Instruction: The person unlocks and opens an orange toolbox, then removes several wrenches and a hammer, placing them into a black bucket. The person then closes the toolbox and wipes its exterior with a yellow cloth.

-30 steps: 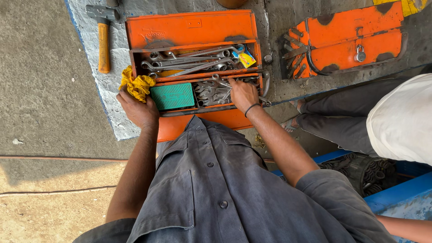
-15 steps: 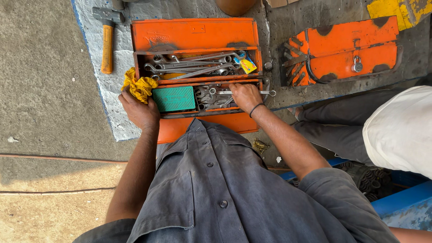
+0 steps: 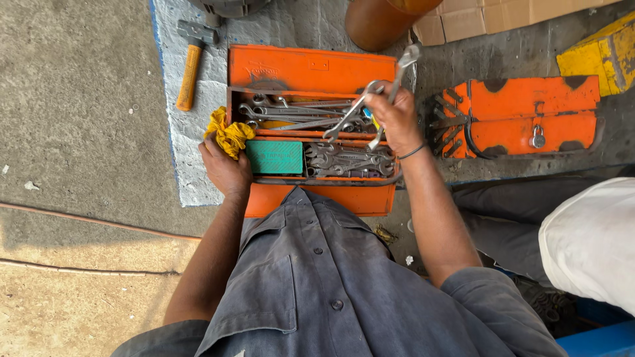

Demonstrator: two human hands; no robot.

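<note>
An open orange metal toolbox [image 3: 311, 69] lies on a grey mat, its trays full of several steel wrenches [image 3: 291, 112]. My right hand [image 3: 395, 119] is raised above the box and grips two wrenches [image 3: 391, 82], which stick up and fan out. My left hand [image 3: 225, 168] rests at the box's left edge and holds a crumpled yellow rag [image 3: 228, 135]. A green flat case [image 3: 274, 157] sits in the lower tray beside that hand.
A hammer with an orange handle [image 3: 188, 73] lies on the mat to the left. A second, closed orange toolbox with a padlock [image 3: 529, 116] sits to the right. Another person in grey trousers and a white top [image 3: 582, 238] is at the right. A brown cylinder [image 3: 377, 23] stands behind the box.
My right hand has lifted from the lower tray, bringing two wrenches up above the box. My left hand and the rag have stayed at the box's left edge.
</note>
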